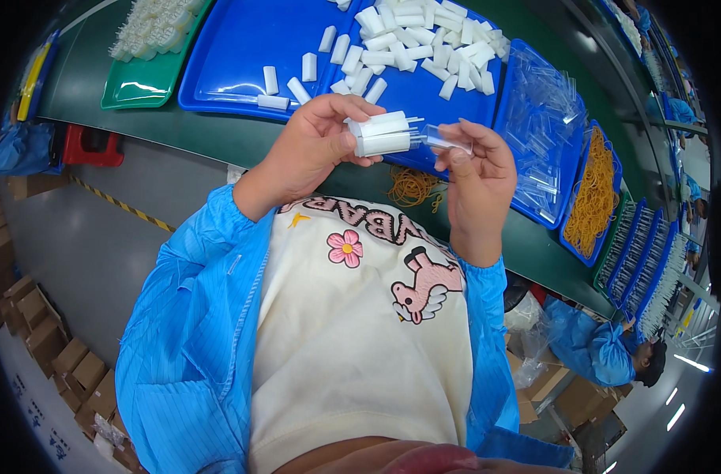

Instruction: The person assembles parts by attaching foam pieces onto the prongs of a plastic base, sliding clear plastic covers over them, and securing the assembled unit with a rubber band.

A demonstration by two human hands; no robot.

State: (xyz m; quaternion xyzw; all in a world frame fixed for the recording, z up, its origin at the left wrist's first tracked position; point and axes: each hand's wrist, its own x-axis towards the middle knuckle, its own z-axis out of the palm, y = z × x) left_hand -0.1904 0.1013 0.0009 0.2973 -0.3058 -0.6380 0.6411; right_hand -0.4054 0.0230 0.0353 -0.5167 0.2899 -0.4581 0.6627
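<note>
My left hand [317, 142] is wrapped around a white plastic assembly [383, 134] that looks like white blocks set side by side. Thin clear prongs stick out of its right end. Between the thumb and fingers of my right hand [480, 170] is a clear plastic sleeve [447, 141], close to the tips of those prongs. Whether sleeve and prongs touch, I cannot tell. Both hands are raised over the bench's near edge, in front of a blue tray [242, 59] with a pile of white foam-like blocks [431, 43].
To the right, a blue tray [503, 118] holds clear plastic pieces [546, 118]; beside it lie yellow rubber bands [593, 197]. More bands [414, 186] lie near my body. A green tray [135, 91] with white parts stands left. A co-worker [589, 340] in blue is at lower right.
</note>
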